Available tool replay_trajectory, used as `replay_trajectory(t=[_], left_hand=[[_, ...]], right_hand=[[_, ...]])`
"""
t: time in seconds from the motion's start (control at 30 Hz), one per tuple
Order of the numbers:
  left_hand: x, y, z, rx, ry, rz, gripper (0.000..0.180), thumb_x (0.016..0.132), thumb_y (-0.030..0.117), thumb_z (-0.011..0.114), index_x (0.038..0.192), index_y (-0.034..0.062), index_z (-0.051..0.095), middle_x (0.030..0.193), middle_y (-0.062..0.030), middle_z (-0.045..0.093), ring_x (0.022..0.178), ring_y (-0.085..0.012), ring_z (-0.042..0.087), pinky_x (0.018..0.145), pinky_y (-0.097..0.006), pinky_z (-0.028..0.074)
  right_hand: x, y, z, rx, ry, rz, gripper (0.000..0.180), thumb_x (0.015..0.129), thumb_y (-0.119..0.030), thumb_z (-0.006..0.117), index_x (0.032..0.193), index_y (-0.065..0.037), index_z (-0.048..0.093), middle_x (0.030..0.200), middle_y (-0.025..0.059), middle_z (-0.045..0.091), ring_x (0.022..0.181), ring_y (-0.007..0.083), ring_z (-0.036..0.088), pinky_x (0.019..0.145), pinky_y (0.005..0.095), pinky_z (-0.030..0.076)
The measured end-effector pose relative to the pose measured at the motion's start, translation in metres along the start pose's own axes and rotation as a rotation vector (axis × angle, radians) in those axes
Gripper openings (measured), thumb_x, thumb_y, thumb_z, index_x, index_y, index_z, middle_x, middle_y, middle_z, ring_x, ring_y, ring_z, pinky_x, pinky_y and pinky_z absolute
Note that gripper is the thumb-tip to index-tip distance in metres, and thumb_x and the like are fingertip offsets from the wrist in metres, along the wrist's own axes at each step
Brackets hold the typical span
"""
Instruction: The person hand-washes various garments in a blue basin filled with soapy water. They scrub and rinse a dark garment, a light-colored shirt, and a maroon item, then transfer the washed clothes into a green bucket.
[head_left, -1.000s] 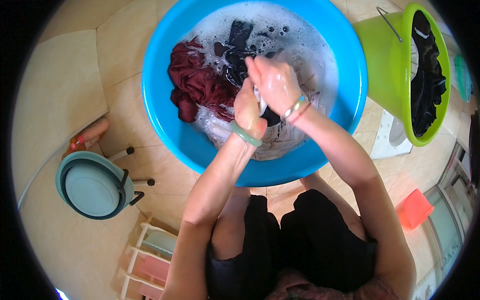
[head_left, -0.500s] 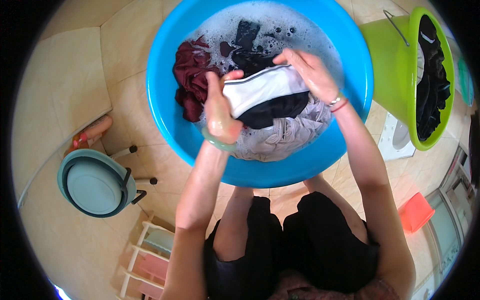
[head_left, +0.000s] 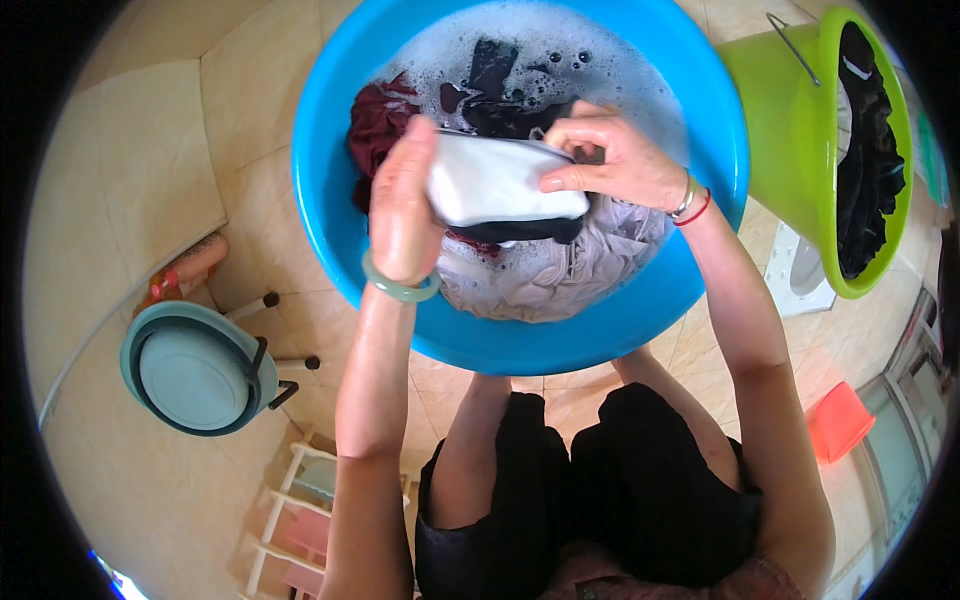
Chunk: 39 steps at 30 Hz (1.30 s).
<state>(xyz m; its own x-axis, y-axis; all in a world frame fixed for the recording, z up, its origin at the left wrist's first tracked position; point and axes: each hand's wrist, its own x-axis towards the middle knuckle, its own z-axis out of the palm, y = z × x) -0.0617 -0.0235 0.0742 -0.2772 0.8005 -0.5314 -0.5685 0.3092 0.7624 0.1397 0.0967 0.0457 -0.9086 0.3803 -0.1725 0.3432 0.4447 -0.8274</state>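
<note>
A big blue basin (head_left: 350, 235) of soapy water stands on the tiled floor in front of my knees. My left hand (head_left: 402, 205) and my right hand (head_left: 612, 160) both grip a white and black garment (head_left: 500, 190), stretched between them just above the water. Beneath it lie a pale lilac cloth (head_left: 560, 275), a dark red garment (head_left: 378, 125) at the left and a black piece (head_left: 492, 62) in the foam at the back. A green bangle sits on my left wrist, a red cord and a bracelet on my right.
A green bucket (head_left: 790, 150) holding dark clothes tilts at the right. A teal stool with a round seat (head_left: 195, 365) stands at the left, a small rack (head_left: 300, 500) near my left leg, an orange object (head_left: 838, 420) at the right.
My hands, first pressed together over the wash, have pulled apart and spread the white and black garment between them, lifting it higher above the water.
</note>
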Motion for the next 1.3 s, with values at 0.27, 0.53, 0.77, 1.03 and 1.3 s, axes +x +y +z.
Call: replay_trajectory(t=[0.27,0.53,0.77,1.03,1.3], left_hand=[[0.008,-0.033,-0.028,0.385,0.034,-0.141,0.036,0.093,0.036,0.064,0.104,0.002,0.069,0.095,-0.0006,0.067,0.085,-0.0063,0.058,0.077,-0.022,0.045],[0.045,-0.072,-0.016,-0.607,-0.482,-0.15,0.049,0.099,0.052,0.042,0.07,0.0138,0.049,0.059,0.0041,0.038,0.053,-0.0101,0.038,0.049,-0.027,0.034],[0.011,-0.072,0.042,-0.145,0.382,-0.274,0.031,0.096,0.034,0.048,0.101,0.0069,0.063,0.088,-0.0008,0.061,0.083,-0.013,0.058,0.074,-0.028,0.046],[0.013,-0.093,-0.021,-0.566,-0.053,-0.237,0.021,0.095,0.03,0.052,0.085,0.0123,0.056,0.068,0.0005,0.048,0.068,-0.0143,0.049,0.064,-0.029,0.042],[0.007,-0.072,0.037,-0.096,0.366,-0.277,0.028,0.095,0.032,0.051,0.089,0.0078,0.064,0.078,0.0013,0.058,0.072,-0.0108,0.054,0.065,-0.027,0.043]], right_hand=[[0.005,-0.001,0.038,0.679,0.572,0.151,0.015,0.095,-0.018,0.06,0.096,-0.004,0.058,0.077,-0.0012,0.057,0.071,0.0041,0.049,0.062,0.0207,0.041],[0.021,-0.086,0.086,-0.098,0.513,-0.286,0.019,0.083,-0.019,0.07,0.077,-0.008,0.057,0.069,0.008,0.056,0.057,0.0238,0.058,0.052,0.0351,0.051],[0.053,0.002,0.076,-0.156,0.726,0.14,0.025,0.093,-0.02,0.056,0.073,-0.004,0.056,0.061,0.0183,0.057,0.057,0.0367,0.059,0.049,0.0444,0.047],[0.025,-0.072,0.098,-0.101,0.595,-0.064,0.018,0.089,-0.02,0.058,0.076,-0.007,0.054,0.06,0.0106,0.054,0.055,0.0296,0.06,0.047,0.0409,0.047],[0.03,-0.026,0.082,-0.199,0.643,0.121,0.023,0.094,-0.019,0.055,0.077,-0.003,0.051,0.066,0.0184,0.057,0.059,0.0366,0.059,0.05,0.0435,0.046]])
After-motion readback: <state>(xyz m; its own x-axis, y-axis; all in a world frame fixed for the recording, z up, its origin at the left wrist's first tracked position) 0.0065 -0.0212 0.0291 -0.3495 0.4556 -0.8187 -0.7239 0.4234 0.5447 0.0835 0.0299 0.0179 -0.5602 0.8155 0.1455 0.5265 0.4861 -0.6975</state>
